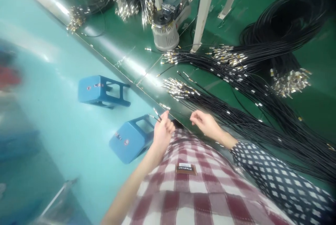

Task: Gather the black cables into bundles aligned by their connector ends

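My left hand (164, 132) is closed in front of my checked apron (183, 193). Two thin black cable ends (156, 113) with pale tips stick out past its thumb. To its right, my right hand (206, 123) hovers by the table edge, thumb and fingers pinched together; whatever may be between them is too small to make out. Just beyond it lies a bundle of black cables (210, 104) with silvery connector ends (178, 88). A loose connector piece (165, 106) rests at the table edge near my left fingertips.
A grey-white round machine (166, 34) stands on the green table (131, 48) among white legs (206, 11). More cable bundles (228, 56) and a large black coil (252, 28) lie to the right. Two blue stools (89, 90) stand on the floor at left.
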Demonstrator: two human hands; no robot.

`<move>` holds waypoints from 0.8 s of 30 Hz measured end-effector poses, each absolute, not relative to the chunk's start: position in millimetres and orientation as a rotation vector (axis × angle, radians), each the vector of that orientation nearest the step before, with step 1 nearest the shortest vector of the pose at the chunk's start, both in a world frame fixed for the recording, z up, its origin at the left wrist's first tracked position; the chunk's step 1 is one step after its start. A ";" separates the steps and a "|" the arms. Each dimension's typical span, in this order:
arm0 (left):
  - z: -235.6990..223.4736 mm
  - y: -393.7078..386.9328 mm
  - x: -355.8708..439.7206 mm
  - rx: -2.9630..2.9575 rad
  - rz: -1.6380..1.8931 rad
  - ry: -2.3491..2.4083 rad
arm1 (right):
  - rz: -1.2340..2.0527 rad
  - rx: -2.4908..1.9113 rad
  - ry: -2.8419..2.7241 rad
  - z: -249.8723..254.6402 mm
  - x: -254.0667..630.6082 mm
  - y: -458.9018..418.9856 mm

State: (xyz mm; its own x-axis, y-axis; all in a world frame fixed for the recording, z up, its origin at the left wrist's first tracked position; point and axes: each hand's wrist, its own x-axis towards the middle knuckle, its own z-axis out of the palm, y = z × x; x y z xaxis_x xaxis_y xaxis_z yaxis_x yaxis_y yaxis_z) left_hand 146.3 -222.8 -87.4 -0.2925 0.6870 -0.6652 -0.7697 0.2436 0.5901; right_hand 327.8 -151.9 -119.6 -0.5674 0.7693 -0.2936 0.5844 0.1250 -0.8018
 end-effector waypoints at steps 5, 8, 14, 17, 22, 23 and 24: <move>-73.1 -204.1 152.2 0.058 1.404 1.214 | 1.588 -1.309 -2.113 -94.6 343.5 -165.1; -62.3 -202.3 156.0 0.131 1.344 1.224 | 1.299 -1.218 -2.221 -78.0 315.1 -164.1; -51.2 -204.6 152.6 0.154 1.281 1.242 | 1.065 -1.086 -2.278 -76.9 295.1 -161.0; -53.1 -205.3 150.2 0.129 1.276 1.220 | 0.956 -1.008 -2.437 -100.1 340.8 -166.7; -54.3 -203.0 149.2 0.098 1.267 1.178 | 0.968 -1.125 -2.393 -109.6 363.6 -175.3; -53.4 -202.2 149.5 0.101 1.266 1.172 | 1.009 -1.111 -2.380 -105.8 354.5 -176.2; -52.4 -201.5 150.1 0.107 1.265 1.165 | 1.055 -1.103 -2.368 -101.3 343.6 -176.9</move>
